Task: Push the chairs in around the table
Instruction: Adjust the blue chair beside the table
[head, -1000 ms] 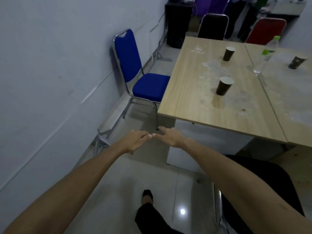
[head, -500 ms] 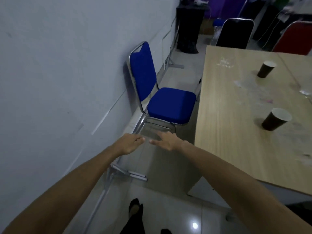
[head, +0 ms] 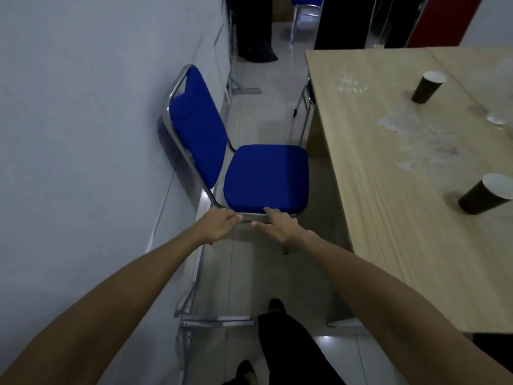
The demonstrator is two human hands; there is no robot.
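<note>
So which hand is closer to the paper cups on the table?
Right. The right hand is at the blue chair's seat edge, on the table side; the left hand is nearer the wall.

Head camera, looking forward and down.
It faces a blue chair [head: 258,173] close below, tabletop [head: 402,190] at right.

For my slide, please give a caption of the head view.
Both hands, left and right, reach the blue chair beside the table.

**Two arms reaching out**

Both bare arms stretch forward, side by side. The left hand [head: 219,223] has its fingers curled under. The right hand [head: 280,226] lies flat — fingers spread and pointing ahead. The fingertips of the two hands nearly meet.
</note>
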